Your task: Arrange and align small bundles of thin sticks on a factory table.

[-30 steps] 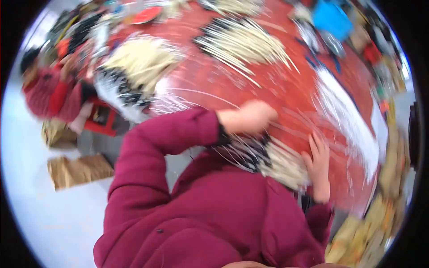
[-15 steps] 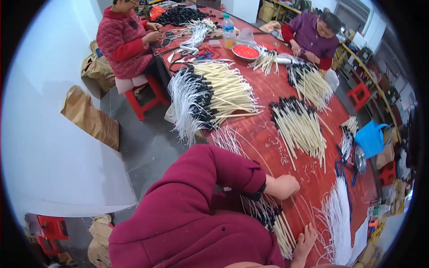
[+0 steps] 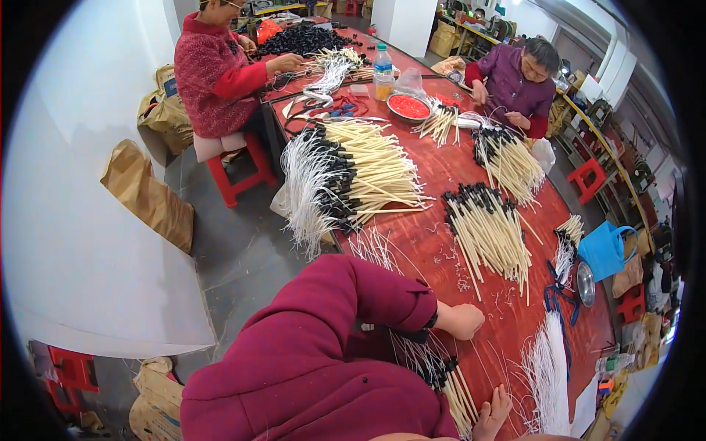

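My left hand (image 3: 462, 321), at the end of a maroon sleeve, is closed in a fist over the red table (image 3: 412, 253). What it holds, if anything, is hidden. Closer to me, my right hand (image 3: 493, 415) rests by the table with its fingers stretched out and apart. Between my hands and my body lies a small bundle of cream sticks (image 3: 460, 397) with black ends and white strings. Thin white strings cross the tabletop near both hands. To the right is a thick hank of white strings (image 3: 548, 367).
Ahead are a large pile of cream sticks (image 3: 382, 169) and a smaller one (image 3: 489, 235). Farther back stand a bottle (image 3: 383, 72) and a bowl of red pieces (image 3: 409, 107). A blue container (image 3: 607, 250) is at the right edge. Two people sit across the table, working.
My view has shifted slightly, moving the near table contents lower in the picture. My hands keep nearly the same poses. The person at the far left now reaches farther over the table.
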`<move>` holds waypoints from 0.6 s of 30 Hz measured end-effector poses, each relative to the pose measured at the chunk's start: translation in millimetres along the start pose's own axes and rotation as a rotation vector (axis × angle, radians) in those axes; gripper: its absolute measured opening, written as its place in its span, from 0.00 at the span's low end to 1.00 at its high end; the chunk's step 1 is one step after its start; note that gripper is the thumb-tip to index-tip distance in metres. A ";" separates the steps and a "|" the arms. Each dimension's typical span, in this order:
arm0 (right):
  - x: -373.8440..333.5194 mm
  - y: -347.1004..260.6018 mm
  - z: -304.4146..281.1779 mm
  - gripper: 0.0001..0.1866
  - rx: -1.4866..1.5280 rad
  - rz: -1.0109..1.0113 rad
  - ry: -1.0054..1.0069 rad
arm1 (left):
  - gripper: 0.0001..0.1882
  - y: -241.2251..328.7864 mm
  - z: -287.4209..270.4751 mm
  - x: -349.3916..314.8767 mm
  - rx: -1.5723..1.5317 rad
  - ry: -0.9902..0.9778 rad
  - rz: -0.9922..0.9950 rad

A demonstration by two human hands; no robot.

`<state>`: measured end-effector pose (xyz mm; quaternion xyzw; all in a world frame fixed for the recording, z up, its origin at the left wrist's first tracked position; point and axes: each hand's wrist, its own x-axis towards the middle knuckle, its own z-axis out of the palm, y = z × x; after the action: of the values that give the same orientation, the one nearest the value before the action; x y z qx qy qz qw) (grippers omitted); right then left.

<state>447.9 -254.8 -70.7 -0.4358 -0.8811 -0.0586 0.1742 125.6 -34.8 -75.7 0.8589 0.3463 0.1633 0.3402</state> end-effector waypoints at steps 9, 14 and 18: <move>13.6 -16.6 -5.8 0.26 0.022 0.059 0.062 | 0.04 -0.6 -2.6 -0.1 -0.058 -0.006 0.010; 34.3 -39.0 -22.0 0.24 0.072 0.200 0.063 | 0.04 -0.7 -4.9 -1.4 -0.059 0.007 -0.003; 13.3 -18.3 -10.1 0.25 0.074 0.122 0.061 | 0.05 -3.1 1.9 1.6 -0.096 0.030 0.002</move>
<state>428.7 -258.6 -55.7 -0.4799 -0.8488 -0.0288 0.2202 126.2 -33.0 -79.1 0.8394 0.3423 0.1927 0.3757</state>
